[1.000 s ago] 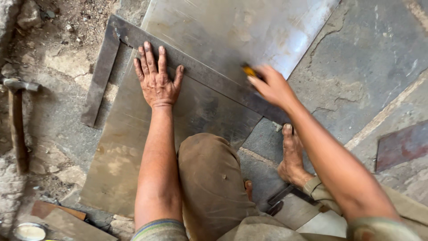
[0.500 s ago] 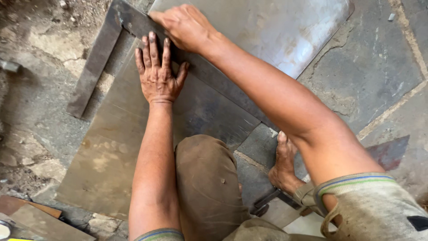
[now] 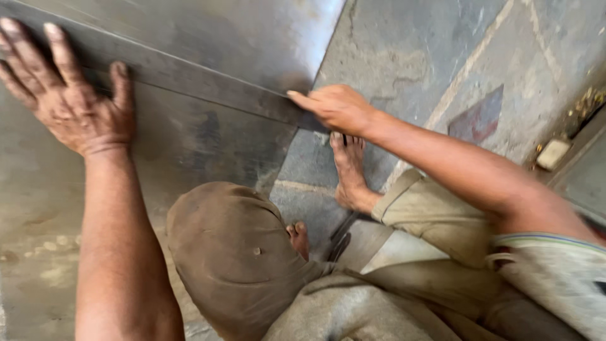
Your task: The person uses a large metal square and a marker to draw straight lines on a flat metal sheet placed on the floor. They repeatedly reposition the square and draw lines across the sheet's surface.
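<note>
The right hand [image 3: 338, 107] has slid from the upper left of the frame, along the dark metal straightedge [image 3: 189, 79], to its lower end at centre.

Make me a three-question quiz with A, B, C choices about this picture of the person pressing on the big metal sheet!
1. Where does the left hand rest?
A. Flat on the grey metal sheet, against the dark straight metal bar
B. On the knee
C. In the air

2. How many bare feet show on the grey stone floor?
A. None
B. One
C. Two

3. How is the right hand placed?
A. Spread flat on the floor
B. Fingers bent at the bar's end near the sheet's edge
C. Closed around a hammer

Answers:
1 A, the palm and spread fingers lie on the sheet beside the bar.
2 C, one foot lies below the right hand, and toes of another peek out by the brown trouser knee.
3 B, the fingertips press at the end of the bar.
</note>
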### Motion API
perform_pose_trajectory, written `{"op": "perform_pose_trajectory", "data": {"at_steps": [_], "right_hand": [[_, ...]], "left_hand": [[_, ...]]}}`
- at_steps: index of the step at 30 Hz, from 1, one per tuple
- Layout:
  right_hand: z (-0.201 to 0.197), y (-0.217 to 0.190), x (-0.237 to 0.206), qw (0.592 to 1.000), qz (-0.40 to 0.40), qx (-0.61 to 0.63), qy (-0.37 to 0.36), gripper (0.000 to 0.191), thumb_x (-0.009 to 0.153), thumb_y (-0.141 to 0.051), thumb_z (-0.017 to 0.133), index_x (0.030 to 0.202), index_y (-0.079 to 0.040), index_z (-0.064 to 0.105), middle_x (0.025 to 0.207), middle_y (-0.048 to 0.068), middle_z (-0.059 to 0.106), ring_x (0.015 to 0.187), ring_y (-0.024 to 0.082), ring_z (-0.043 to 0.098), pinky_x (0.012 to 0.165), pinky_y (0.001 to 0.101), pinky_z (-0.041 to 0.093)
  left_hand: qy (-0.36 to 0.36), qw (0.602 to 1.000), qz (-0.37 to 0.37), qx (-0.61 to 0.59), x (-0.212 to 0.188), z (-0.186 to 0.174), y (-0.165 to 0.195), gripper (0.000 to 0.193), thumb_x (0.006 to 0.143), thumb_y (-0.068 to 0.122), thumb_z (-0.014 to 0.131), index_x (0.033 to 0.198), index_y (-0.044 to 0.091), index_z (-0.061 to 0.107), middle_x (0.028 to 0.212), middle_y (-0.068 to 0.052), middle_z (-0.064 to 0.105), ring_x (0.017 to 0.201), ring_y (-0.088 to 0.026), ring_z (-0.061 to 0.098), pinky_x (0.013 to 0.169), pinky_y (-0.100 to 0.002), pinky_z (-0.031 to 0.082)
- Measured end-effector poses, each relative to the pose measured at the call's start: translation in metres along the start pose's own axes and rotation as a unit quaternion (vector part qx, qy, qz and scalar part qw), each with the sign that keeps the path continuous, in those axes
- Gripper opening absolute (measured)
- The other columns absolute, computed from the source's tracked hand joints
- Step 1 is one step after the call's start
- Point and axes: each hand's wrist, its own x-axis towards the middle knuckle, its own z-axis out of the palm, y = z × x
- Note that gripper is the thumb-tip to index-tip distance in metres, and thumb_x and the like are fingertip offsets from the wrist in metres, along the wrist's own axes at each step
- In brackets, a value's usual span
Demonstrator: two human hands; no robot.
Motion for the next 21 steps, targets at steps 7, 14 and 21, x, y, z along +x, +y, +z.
{"op": "perform_pose_trajectory", "data": {"at_steps": [7,14,21], "right_hand": [[-0.017,0.014,-0.026,0.999,0.021,0.013,-0.038,0.062,0.093,-0.002,0.063,0.154,-0.011,0.051,0.081,0.011,0.061,0.069,0.029,0.062,0.059,0.0407,0.052],[0.005,0.015,-0.027,0.997,-0.025,0.040,0.058,0.063,0.094,-0.004,0.062,0.156,-0.013,0.052,0.079,0.010,0.059,0.068,0.028,0.058,0.066,0.0428,0.054],[0.010,0.003,-0.090,0.936,0.301,0.182,-0.033,0.044,0.102,-0.011,0.055,0.146,-0.016,0.055,0.109,0.007,0.063,0.074,0.024,0.064,0.060,0.0359,0.057]], "left_hand": [[0.051,0.998,0.019,-0.017,-0.011,0.019,-0.008,0.079,0.104,0.041,0.064,0.168,0.014,0.027,0.157,-0.021,0.049,0.133,-0.042,0.056,0.110,-0.053,0.046],[0.049,0.998,-0.013,0.025,-0.011,0.048,-0.024,0.074,0.103,0.049,0.058,0.164,0.012,0.039,0.140,-0.018,0.064,0.120,-0.041,0.062,0.097,-0.054,0.049],[0.097,0.994,0.036,0.037,-0.013,0.060,-0.043,0.070,0.105,0.046,0.056,0.163,0.011,0.039,0.144,-0.018,0.062,0.127,-0.039,0.061,0.104,-0.053,0.048]]}}
